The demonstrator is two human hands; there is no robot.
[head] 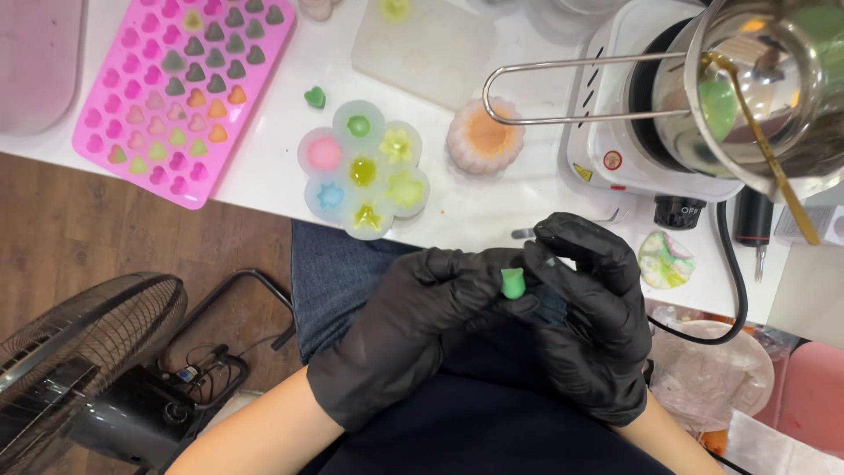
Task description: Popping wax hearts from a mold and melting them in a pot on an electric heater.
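Observation:
Both my hands wear black gloves and meet over my lap, just below the white table edge. My left hand [400,330] pinches a small green wax piece [512,283] between thumb and fingers. My right hand [593,317] curls around it from the right, its fingertips touching the same piece. On the table above them sits a clear flower-shaped mould [365,169] with coloured fillings, and a single green heart piece [315,97] lies beside it.
A pink heart mould tray [180,84] lies at the back left. An orange-pink round mould [484,135] and a frosted mould [424,48] sit mid-table. A steel pot [765,88] with a gold spoon rests on a white hotplate [615,149]. A fan [79,352] stands on the floor left.

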